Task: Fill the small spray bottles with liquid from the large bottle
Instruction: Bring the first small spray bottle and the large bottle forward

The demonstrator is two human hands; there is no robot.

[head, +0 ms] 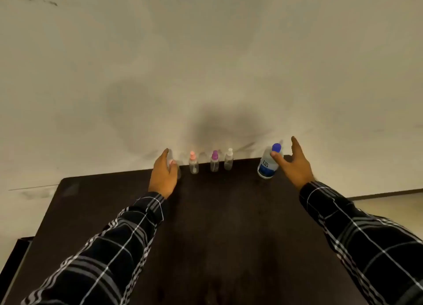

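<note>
A: How does each grip stand?

B: The left hand (163,174) curls around the leftmost small spray bottle (178,170), fingers partly covering it. Whether it is actually clenched on the bottle or only cupped beside it, I cannot tell; the bottle is clear and mostly hidden, with a pale pink cap just showing at the fingers.

A: And the other?

B: The right hand (294,165) is spread, fingers pointing up and away, thumb touching the neck of the large bottle (268,165) just under its blue cap (276,147). The grip is released; nothing is enclosed.

A: Where are the bottles?

B: All stand upright in a row along the far edge of the dark worktop (217,224), against a pale wall (206,52). Right of the left hand come a pink-capped bottle (193,163), a purple-capped bottle (214,161) and a white-capped bottle (229,160), close together but apart. The large bottle stands well to their right, clear with a dark blue label.

A: The sleeves?

B: Both arms wear a dark plaid sleeve (109,254) with white lines. Shadows of the hands and bottles fall on the wall behind the row.
</note>
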